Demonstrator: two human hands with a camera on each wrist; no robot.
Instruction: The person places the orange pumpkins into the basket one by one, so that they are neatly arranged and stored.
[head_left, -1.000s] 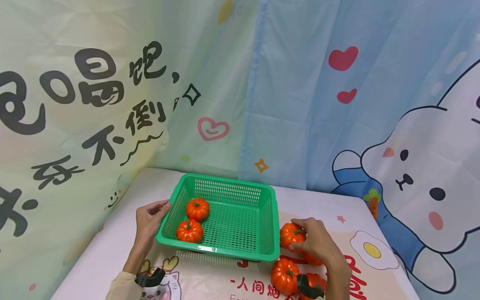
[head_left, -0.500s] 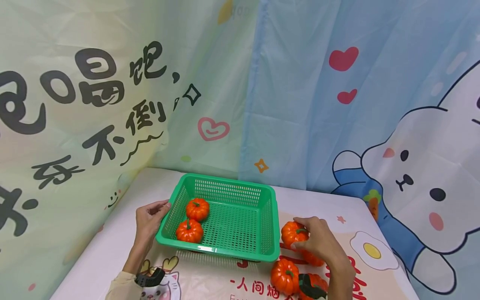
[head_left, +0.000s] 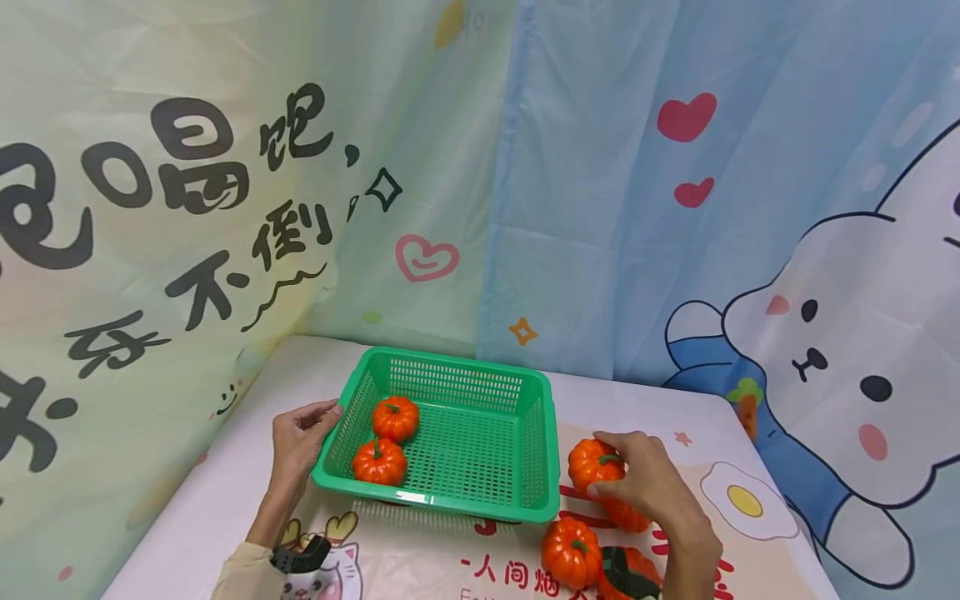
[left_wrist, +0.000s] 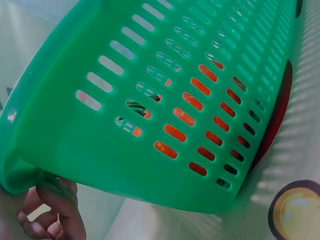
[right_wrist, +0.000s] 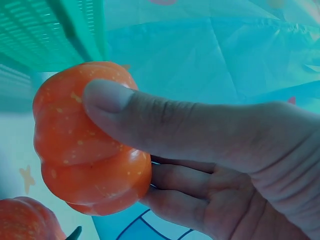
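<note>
My left hand (head_left: 298,442) grips the left rim of a green perforated basket (head_left: 536,450). In the left wrist view its fingers (left_wrist: 62,205) curl under the rim. Two small orange pumpkins, one at the back (head_left: 395,418) and one in front (head_left: 379,462), lie in the basket's left part. To the right of the basket, my right hand (head_left: 648,479) holds another orange pumpkin (head_left: 595,467) with its green stem showing. In the right wrist view the thumb (right_wrist: 115,100) presses on this pumpkin, opposite the fingers; some fingertips are hidden behind it.
More pumpkins lie on the table right of the basket: one below the right hand (head_left: 628,517), one nearer the front (head_left: 572,552), and one (head_left: 633,575) partly covered by the dark wrist strap. A printed curtain (head_left: 570,208) stands behind the table.
My right hand has moved slightly to the right and up with the pumpkin, away from the basket's side. The left hand and basket stay where they were.
</note>
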